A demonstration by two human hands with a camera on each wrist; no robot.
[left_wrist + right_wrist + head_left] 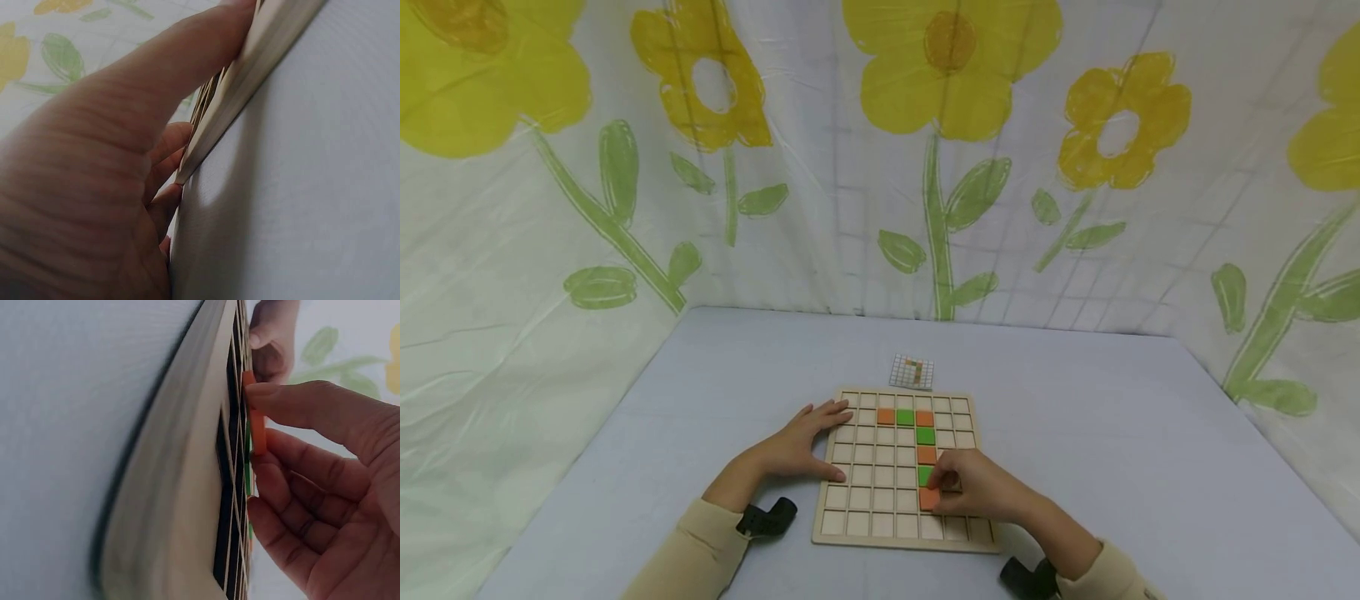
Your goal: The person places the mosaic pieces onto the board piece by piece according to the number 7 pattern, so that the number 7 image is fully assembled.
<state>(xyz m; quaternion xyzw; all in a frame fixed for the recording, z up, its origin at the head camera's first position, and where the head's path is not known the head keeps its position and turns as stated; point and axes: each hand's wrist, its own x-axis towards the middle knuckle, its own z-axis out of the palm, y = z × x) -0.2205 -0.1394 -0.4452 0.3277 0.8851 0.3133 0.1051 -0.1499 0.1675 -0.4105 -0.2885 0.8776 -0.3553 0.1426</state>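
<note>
A wooden grid board (895, 542) lies on the table, its square cells in rows. My left hand (793, 446) rests on its left border, thumb and fingers spread; the left wrist view shows the thumb (206, 37) on the rim. Between thumb and fingers, my right hand (985, 487) pinches an orange square tile (257, 428) at the lower part of the grid. Just above that tile is a green tile (924, 476), partly covered by the fingers. Orange and green tiles alternate up that column to an orange tile (924, 418), then leftward past a green tile (905, 417) to another orange tile (886, 417).
A small printed card (912, 372) with a grid and a coloured pattern lies behind the board. The table (1112, 433) has a pale cover. A white curtain (820, 208) with yellow flowers hangs behind it. Each wrist wears a black camera.
</note>
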